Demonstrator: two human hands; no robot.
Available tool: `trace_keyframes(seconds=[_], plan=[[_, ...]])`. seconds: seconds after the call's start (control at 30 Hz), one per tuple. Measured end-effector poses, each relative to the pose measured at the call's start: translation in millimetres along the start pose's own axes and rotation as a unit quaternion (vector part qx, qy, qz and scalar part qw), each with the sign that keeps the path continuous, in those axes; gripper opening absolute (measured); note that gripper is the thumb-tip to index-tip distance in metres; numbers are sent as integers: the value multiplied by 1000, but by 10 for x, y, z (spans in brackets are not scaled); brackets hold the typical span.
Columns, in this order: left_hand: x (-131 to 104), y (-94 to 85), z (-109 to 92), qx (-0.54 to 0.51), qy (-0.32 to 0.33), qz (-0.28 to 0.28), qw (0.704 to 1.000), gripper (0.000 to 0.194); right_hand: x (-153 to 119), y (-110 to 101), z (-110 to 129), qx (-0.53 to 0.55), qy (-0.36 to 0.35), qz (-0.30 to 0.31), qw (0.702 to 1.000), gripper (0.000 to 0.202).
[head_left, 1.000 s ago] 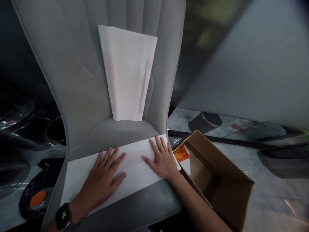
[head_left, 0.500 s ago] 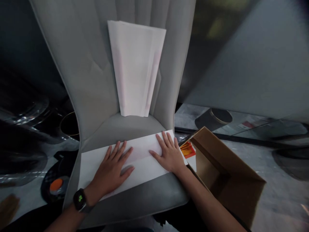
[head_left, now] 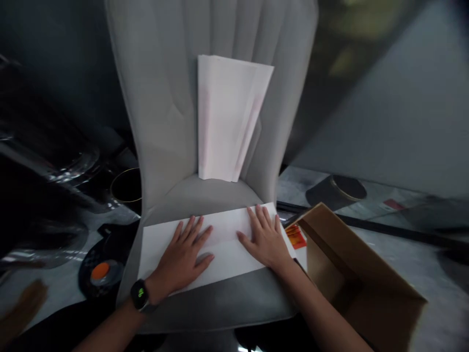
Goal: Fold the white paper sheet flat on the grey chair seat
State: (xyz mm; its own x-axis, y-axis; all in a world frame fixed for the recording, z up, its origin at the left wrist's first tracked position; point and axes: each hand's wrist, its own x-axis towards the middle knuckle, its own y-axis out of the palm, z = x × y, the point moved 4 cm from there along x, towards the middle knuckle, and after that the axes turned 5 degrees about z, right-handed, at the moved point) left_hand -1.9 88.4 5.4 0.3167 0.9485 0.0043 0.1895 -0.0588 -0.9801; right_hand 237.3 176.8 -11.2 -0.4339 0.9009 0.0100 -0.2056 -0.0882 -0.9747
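Note:
A long white sheet of folded paper (head_left: 223, 247) lies crosswise on the seat of a grey padded chair (head_left: 220, 313). My left hand (head_left: 185, 261) rests flat on its left half, fingers spread, with a watch (head_left: 139, 295) on the wrist. On the right end of the paper lies my right hand (head_left: 266, 239), palm down and fingers apart. Neither hand grips anything. Against the chair's backrest leans a stack of white folded papers (head_left: 229, 117) with faint pink along the sides.
To the right of the seat stands an open cardboard box (head_left: 366, 259), with orange-red packets (head_left: 296, 237) beside its near wall. A dark bag (head_left: 88, 274) with an orange-capped container (head_left: 100, 271) sits on the floor at left, near a dark round bin (head_left: 126, 186).
The whole view has shifted, so the chair and papers appear farther right and slightly lower. Both hands stay flat on the paper in nearly the same places.

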Motion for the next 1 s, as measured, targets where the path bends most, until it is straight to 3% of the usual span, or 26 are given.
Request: trace_keyframes(seconds=[0.2, 0.37, 0.63, 0.73, 0.9, 1.0], plan=[[-55, -61, -117, -36, -14, 61, 997, 72, -95, 156, 366, 32, -122, -5, 992, 73], [-197, -92, -90, -52, -27, 68, 996, 71, -136, 263, 380, 27, -131, -23, 991, 78], [-730, -119, 206, -46, -75, 44, 995, 71, -169, 236, 380, 19, -114, -22, 993, 80], [-840, -88, 252, -44, -75, 27, 996, 72, -146, 164, 663, 17, -132, -32, 991, 77], [-877, -94, 238, -39, -58, -1, 998, 76, -64, 167, 1414, 47, -286, -3, 957, 65], [-907, -148, 277, -48, -63, -8, 997, 71, -16, 232, 1593, 46, -317, 5, 947, 63]])
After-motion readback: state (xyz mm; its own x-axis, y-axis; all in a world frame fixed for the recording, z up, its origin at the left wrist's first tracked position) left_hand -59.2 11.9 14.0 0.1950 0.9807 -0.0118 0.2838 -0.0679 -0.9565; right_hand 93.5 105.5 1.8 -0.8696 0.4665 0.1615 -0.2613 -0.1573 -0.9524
